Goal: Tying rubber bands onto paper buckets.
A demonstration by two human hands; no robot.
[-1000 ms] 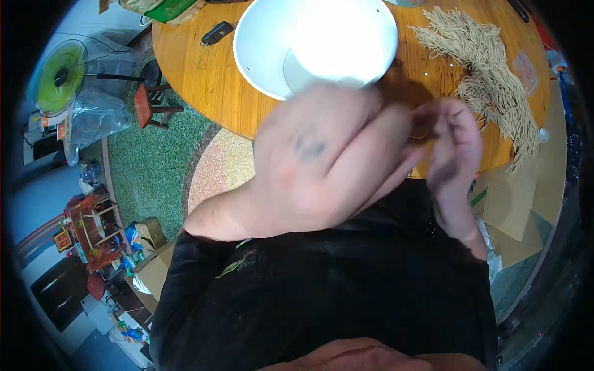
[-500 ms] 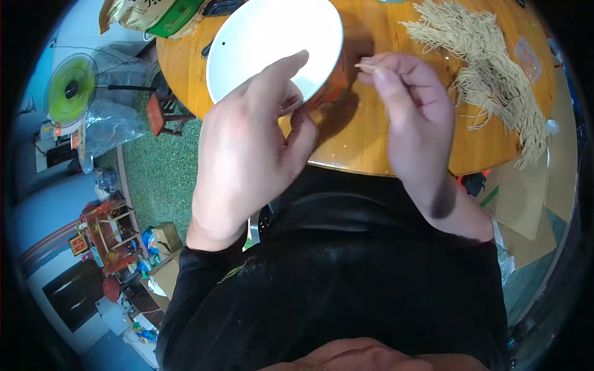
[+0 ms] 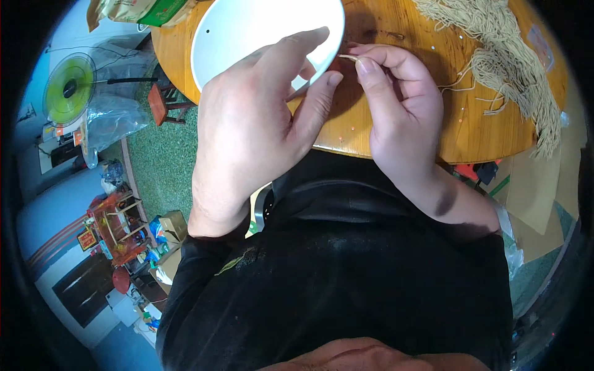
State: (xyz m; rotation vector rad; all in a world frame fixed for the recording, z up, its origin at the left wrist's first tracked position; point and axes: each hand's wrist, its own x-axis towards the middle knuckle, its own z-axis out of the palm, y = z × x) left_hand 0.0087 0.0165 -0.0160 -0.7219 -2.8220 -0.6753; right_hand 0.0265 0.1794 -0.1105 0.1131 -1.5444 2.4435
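My right hand (image 3: 405, 102) is closed, pinching the end of a thin tan cord (image 3: 348, 57) between thumb and forefinger. A loose strand runs from behind that hand toward a big hank of tan cord (image 3: 507, 80) on the right of the table. My left hand (image 3: 253, 117) is open, its thumb and forefinger spread apart, in front of a white round bowl (image 3: 247, 31). Its other fingers are partly hidden, and I cannot tell whether it touches the bowl's rim. The cord's tip points toward the left thumb, with a gap between.
Everything sits on a round wooden table (image 3: 346, 139) dotted with small crumbs. A beige and green bag (image 3: 139, 9) lies at the far left edge. On the floor are a small wooden stool (image 3: 162, 104), a green fan (image 3: 69, 88) and cardboard (image 3: 526, 191) at right.
My right hand has moved left with the cord, closer to my left hand. The left thumb and forefinger have stretched out farther. The whole view has shifted slightly.
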